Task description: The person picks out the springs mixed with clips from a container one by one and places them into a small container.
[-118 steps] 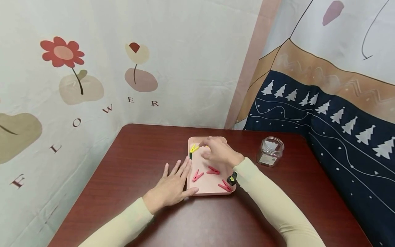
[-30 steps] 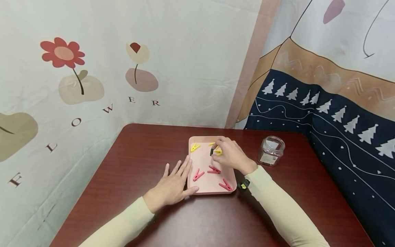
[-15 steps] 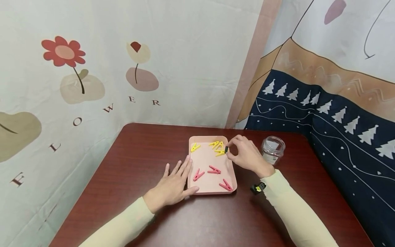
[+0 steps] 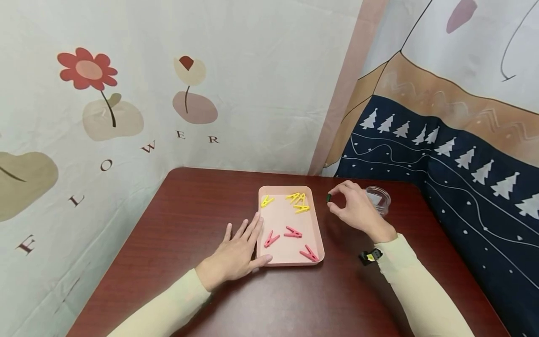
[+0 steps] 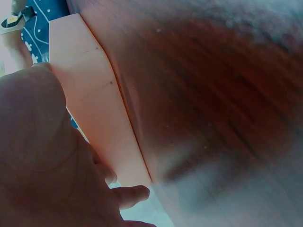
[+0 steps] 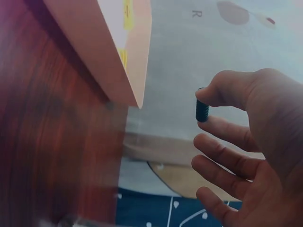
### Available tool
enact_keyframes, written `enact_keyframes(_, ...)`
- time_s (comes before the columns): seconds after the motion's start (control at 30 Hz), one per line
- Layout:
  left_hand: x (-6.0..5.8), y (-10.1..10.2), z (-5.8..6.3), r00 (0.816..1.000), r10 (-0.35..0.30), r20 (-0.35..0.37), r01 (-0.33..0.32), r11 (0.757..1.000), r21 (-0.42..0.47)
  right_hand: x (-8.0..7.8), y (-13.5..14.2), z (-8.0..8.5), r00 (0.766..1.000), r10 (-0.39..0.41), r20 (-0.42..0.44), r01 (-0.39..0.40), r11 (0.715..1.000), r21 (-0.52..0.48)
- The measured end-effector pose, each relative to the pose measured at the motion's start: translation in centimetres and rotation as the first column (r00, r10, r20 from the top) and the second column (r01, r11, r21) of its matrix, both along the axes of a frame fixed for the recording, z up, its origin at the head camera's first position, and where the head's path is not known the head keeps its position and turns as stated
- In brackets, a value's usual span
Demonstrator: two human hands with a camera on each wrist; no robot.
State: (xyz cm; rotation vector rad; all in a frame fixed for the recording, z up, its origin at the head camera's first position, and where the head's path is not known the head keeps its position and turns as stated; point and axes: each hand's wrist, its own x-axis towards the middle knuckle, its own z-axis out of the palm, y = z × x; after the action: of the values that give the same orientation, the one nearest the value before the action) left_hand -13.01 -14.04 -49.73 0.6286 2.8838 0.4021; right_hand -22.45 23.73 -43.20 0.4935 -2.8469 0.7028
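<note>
My right hand point(image 4: 355, 206) pinches a small dark green ribbed cylinder point(image 6: 202, 105) by its ends, between thumb and index finger. The other fingers stand apart from it. It is in the air, right of the pink tray point(image 4: 290, 215). My left hand point(image 4: 236, 250) lies with fingers spread and straight against the tray's left side, the thumb at its near left corner. In the tray, yellow clothespins point(image 4: 301, 208) group at the far right, and another yellow clothespin point(image 4: 267, 201) lies far left. Three red clothespins, one a middle clothespin point(image 4: 293, 232), lie in the near half.
A clear glass jar point(image 4: 384, 199) stands behind my right hand and is partly hidden by it. The dark red-brown table point(image 4: 193, 206) ends at a printed curtain point(image 4: 261, 93) at the back and another on the right.
My right hand has carried the green cylinder from the tray's left side across and out past its right edge, towards the jar, uncovering the yellow clothespins. My left hand has stayed in place.
</note>
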Motion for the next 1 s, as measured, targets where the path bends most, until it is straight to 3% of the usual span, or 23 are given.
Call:
enact_keyframes(0.5, 0.0, -0.1, 0.1, 1.0, -0.004, 0.006, 0.004, 1.0, 0.006, 0.3, 4.6, 0.9, 0.993, -0.111, -0.026, 0.11, 0.994, -0.023)
enact_keyframes(1.0, 0.1, -0.1, 0.1, 1.0, -0.004, -0.001, 0.004, 1.0, 0.017, 0.3, 8.4, 0.3, 0.978, -0.199, -0.064, 0.195, 0.978, -0.072)
